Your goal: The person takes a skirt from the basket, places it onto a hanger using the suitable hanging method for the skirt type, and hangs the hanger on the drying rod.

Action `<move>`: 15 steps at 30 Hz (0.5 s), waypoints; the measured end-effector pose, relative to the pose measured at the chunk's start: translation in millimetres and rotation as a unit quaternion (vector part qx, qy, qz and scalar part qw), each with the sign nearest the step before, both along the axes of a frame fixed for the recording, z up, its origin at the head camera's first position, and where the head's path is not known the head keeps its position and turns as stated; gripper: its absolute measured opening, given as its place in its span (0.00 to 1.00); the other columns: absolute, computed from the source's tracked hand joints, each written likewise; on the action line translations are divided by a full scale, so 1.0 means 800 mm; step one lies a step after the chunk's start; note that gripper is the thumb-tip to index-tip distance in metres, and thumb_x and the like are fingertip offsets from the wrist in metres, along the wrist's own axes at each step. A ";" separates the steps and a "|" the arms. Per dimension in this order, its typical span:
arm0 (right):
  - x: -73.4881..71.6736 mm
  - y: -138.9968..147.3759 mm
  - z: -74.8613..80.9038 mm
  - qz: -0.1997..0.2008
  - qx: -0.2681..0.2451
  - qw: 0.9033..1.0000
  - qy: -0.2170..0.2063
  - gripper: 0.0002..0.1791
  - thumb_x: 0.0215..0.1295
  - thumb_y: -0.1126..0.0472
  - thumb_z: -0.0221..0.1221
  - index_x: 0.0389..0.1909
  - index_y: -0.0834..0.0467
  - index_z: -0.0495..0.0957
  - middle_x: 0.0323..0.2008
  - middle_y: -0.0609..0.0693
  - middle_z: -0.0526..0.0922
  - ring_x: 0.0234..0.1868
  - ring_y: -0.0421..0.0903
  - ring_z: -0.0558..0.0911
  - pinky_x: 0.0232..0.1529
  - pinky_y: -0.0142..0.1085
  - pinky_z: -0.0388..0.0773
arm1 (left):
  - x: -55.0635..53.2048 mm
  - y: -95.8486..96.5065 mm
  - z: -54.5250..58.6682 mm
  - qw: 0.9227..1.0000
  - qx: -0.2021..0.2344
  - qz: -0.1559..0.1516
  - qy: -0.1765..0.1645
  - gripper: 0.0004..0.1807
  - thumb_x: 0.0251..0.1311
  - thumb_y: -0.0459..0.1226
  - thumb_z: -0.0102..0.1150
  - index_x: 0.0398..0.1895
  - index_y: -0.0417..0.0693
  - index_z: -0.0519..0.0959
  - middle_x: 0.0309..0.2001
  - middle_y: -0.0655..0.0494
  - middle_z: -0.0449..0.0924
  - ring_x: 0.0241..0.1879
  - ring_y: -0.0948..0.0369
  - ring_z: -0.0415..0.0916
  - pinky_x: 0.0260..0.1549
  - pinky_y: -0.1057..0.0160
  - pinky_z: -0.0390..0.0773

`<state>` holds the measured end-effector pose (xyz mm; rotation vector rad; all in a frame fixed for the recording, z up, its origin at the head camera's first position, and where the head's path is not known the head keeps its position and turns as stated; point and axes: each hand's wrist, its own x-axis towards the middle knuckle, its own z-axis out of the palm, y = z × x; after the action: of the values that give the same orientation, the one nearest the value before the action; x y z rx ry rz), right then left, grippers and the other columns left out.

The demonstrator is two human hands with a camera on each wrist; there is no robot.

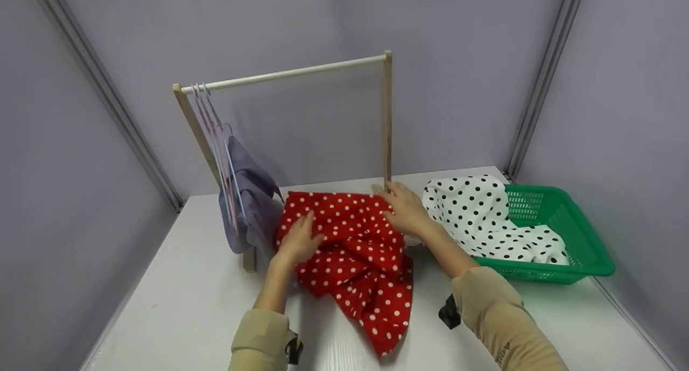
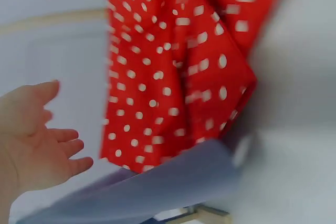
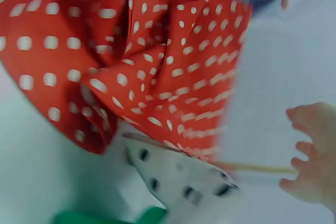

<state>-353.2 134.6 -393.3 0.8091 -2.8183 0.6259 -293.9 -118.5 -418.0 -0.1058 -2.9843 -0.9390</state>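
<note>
"What was nearest?"

"Two rolled beige fabric sleeves point(image 1: 261, 336). Past them, a crumpled red cloth with white dots point(image 1: 350, 255) lay on the white tabletop point(image 1: 183, 285), its pointed end toward five o'clock."

"And the hands, with that cloth as the dial's centre?"

"The left hand point(image 1: 296, 245) was at ten o'clock, the right hand point(image 1: 409, 212) between one and two. Both were loosely spread and gripped nothing; the wrist views showed a gap between fingers and cloth."

"Farther out?"

"A green perforated plastic basket point(image 1: 584, 236) sat at three o'clock, with a white cloth with black dots point(image 1: 473, 209) in it. A grey-blue fabric garment point(image 1: 255, 198) hung at ten, beneath a slim wooden rack with a white rail point(image 1: 387, 118)."
</note>
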 end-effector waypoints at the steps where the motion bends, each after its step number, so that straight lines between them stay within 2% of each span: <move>1: 0.005 -0.003 -0.008 0.005 0.016 1.000 0.001 0.25 0.62 0.61 0.54 0.61 0.62 0.68 0.64 0.63 0.61 0.66 0.60 0.58 0.62 0.54 0.54 | 0.006 0.007 -0.009 0.999 -0.043 -0.004 -0.007 0.34 0.62 0.39 0.54 0.68 0.38 0.55 0.65 0.34 0.57 0.64 0.42 0.55 0.59 0.43 0.55; 3: 0.020 -0.011 -0.022 0.017 0.044 0.999 -0.006 0.22 0.62 0.60 0.56 0.57 0.62 0.71 0.58 0.61 0.70 0.61 0.57 0.66 0.59 0.52 0.60 | 0.016 0.022 -0.030 0.992 -0.126 -0.020 0.000 0.31 0.59 0.40 0.58 0.64 0.38 0.63 0.61 0.37 0.65 0.60 0.43 0.63 0.56 0.44 0.61; 5: 0.039 -0.021 -0.038 0.036 0.078 0.996 -0.028 0.16 0.61 0.56 0.57 0.46 0.61 0.77 0.46 0.56 0.78 0.49 0.52 0.75 0.51 0.47 0.70 | 0.024 0.034 -0.053 0.978 -0.202 -0.036 0.039 0.25 0.55 0.39 0.61 0.55 0.38 0.71 0.52 0.41 0.73 0.52 0.46 0.70 0.50 0.47 0.67; 7: 0.061 -0.033 -0.055 0.051 0.127 0.988 -0.066 0.14 0.59 0.49 0.59 0.32 0.57 0.79 0.30 0.49 0.79 0.34 0.47 0.78 0.38 0.41 0.74 | 0.029 0.040 -0.077 0.956 -0.274 -0.041 0.094 0.20 0.50 0.37 0.65 0.46 0.40 0.76 0.43 0.45 0.77 0.45 0.49 0.74 0.44 0.51 0.71; 8: 0.073 -0.039 -0.064 0.056 0.157 0.982 -0.085 0.17 0.57 0.44 0.59 0.25 0.55 0.78 0.23 0.46 0.78 0.27 0.44 0.76 0.33 0.38 0.73 | 0.030 0.041 -0.088 0.942 -0.312 -0.039 0.118 0.18 0.48 0.38 0.66 0.42 0.41 0.77 0.39 0.47 0.78 0.42 0.51 0.74 0.42 0.53 0.72; 10: 0.097 -0.051 -0.085 0.067 0.206 0.968 -0.126 0.24 0.52 0.35 0.58 0.16 0.52 0.74 0.15 0.43 0.72 0.18 0.41 0.71 0.26 0.36 0.70 | 0.031 0.038 -0.106 0.914 -0.372 -0.032 0.161 0.17 0.43 0.40 0.70 0.36 0.42 0.79 0.33 0.50 0.78 0.37 0.53 0.74 0.38 0.56 0.72; 11: 0.108 -0.057 -0.095 0.071 0.226 0.960 -0.147 0.26 0.50 0.32 0.58 0.15 0.51 0.73 0.13 0.43 0.71 0.17 0.41 0.70 0.26 0.37 0.69 | 0.030 0.034 -0.113 0.903 -0.389 -0.028 0.179 0.14 0.42 0.40 0.70 0.32 0.42 0.80 0.30 0.50 0.79 0.34 0.54 0.74 0.36 0.57 0.71; 12: 0.120 -0.062 -0.104 0.071 0.245 0.951 -0.173 0.28 0.48 0.30 0.57 0.15 0.52 0.73 0.13 0.43 0.71 0.17 0.41 0.70 0.26 0.37 0.68 | 0.030 0.030 -0.119 0.897 -0.398 -0.023 0.193 0.13 0.42 0.39 0.70 0.30 0.42 0.81 0.28 0.51 0.79 0.33 0.55 0.73 0.35 0.57 0.71; 13: 0.130 -0.067 -0.113 0.068 0.257 0.944 -0.197 0.29 0.46 0.29 0.58 0.16 0.53 0.74 0.14 0.44 0.71 0.17 0.41 0.70 0.27 0.37 0.68 | 0.030 0.025 -0.122 0.893 -0.398 -0.020 0.207 0.10 0.43 0.38 0.69 0.27 0.42 0.82 0.26 0.51 0.79 0.31 0.55 0.73 0.34 0.57 0.71; 14: 0.139 -0.070 -0.122 0.069 0.264 0.938 -0.216 0.29 0.45 0.29 0.59 0.19 0.54 0.76 0.15 0.44 0.72 0.19 0.41 0.71 0.27 0.38 0.68 | 0.029 0.020 -0.124 0.892 -0.396 -0.018 0.216 0.08 0.43 0.37 0.68 0.25 0.42 0.82 0.25 0.50 0.79 0.31 0.55 0.73 0.33 0.57 0.71; 15: 0.147 -0.073 -0.129 0.070 0.269 0.933 -0.227 0.29 0.45 0.31 0.60 0.24 0.55 0.77 0.18 0.45 0.73 0.21 0.42 0.72 0.30 0.38 0.69 | 0.029 0.014 -0.124 0.895 -0.386 -0.014 0.225 0.06 0.43 0.36 0.68 0.23 0.42 0.82 0.23 0.50 0.79 0.29 0.55 0.73 0.32 0.57 0.71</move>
<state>-235.3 76.6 -496.6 1.0741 -3.4489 0.0311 -270.5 -107.0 -517.4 -0.3177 -2.6988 0.2987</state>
